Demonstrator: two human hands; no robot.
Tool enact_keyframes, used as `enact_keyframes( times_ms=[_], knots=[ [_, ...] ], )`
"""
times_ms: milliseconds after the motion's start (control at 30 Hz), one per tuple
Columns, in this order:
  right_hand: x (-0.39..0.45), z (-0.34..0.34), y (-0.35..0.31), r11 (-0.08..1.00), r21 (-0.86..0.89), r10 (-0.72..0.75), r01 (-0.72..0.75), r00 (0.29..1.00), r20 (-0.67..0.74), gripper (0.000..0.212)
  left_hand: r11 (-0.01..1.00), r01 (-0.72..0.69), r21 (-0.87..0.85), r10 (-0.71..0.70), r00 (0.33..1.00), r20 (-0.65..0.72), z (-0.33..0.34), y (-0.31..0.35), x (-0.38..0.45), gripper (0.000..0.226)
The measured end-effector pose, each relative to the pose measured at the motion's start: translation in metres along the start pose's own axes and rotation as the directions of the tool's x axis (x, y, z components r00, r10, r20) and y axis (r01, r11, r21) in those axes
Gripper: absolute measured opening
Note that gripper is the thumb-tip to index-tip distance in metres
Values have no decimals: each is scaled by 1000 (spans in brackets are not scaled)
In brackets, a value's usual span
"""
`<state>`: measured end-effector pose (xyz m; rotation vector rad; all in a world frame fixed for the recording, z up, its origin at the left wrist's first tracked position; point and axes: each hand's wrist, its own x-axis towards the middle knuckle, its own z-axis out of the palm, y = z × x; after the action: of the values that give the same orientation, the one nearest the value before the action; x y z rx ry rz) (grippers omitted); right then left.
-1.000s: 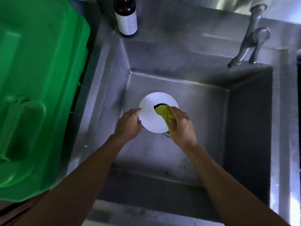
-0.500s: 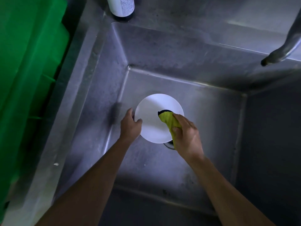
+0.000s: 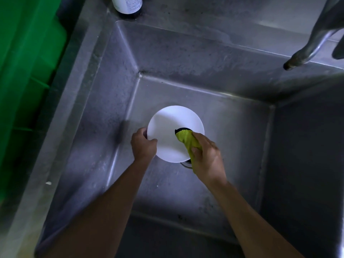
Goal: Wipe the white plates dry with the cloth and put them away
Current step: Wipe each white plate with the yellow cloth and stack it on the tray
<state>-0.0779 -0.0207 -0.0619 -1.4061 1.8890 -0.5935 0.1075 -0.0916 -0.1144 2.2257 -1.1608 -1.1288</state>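
Filling most of the view, the steel sink (image 3: 186, 53) is the biggest thing here, a deep square basin with dull, streaked walls. Along its left side runs a green plastic bin (image 3: 28, 62), only partly in frame. The tap (image 3: 307, 49) reaches in from the upper right, its spout hanging over the basin, and the foot of a bottle (image 3: 128, 5) stands on the back ledge at the top.

Low in the basin, held over the drain (image 3: 186, 163), is one white plate (image 3: 173, 127), face up toward the camera. The left hand (image 3: 143, 146) grips its left rim, thumb curled over the top edge and fingers out of sight beneath. The right hand (image 3: 206, 157) is closed round a bunched yellow cloth (image 3: 186, 139) with a dark edge, pressing it onto the right part of the plate's face.

As for progress, the work looks to be in the wiping step on this plate: its face shows no drops that can be made out, though the dim light makes that hard to judge, and its underside is hidden. No other plates show, neither waiting nor put away, so how many remain cannot be told. Putting this one away is not yet done.
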Motion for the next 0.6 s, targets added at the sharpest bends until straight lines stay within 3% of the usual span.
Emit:
enact_keyframes(
  times_ms=[300, 500, 600],
  knots=[
    [-16, -10, 8, 1000, 4, 15, -15, 999, 31, 47, 983, 168, -79, -167, 986, 13, 9, -5, -7, 41],
    [-30, -25, 2, 1000, -5, 20, -20, 1000, 20, 47, 941, 289, -174, -262, 951, 161, 4, 1, -26, 48],
    [-37, -34, -2, 999, -13, 40, -39, 999, 32, 48, 897, 325, -301, -264, 937, 228, -2, 13, -44, 51]
  ],
)
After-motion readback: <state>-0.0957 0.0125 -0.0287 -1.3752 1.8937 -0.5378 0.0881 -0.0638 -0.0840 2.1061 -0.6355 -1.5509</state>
